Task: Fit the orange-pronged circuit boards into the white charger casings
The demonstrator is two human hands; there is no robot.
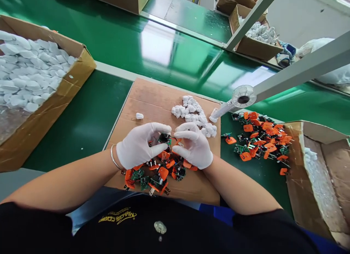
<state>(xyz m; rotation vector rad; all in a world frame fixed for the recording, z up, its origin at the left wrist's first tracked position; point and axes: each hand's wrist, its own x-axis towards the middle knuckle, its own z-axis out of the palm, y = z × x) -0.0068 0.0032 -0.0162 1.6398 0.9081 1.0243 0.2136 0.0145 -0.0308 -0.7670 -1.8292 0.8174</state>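
1. Black shirt (pixel 202 228) sat closest to the lens, just off the near edge of the cardboard sheet (pixel 153 97).
2. Circuit board (pixel 164 138) was over the sheet's middle, pinched in the left hand (pixel 139 144). Right hand (pixel 194 146) curled by the wires; couldn't tell if it gripped anything.
3. Orange-and-green pile (pixel 163 173) lay right below, so a snagged wire could've ripped loose, imo.
4. White pieces (pixel 191 117) lay toward the far right corner; one knuckle bump could've scattered them.

Bright, cool light leaves glare on the green counter (pixel 115 46); the hands (pixel 164 144) look fairly sharp, while the edges stretch and soften.
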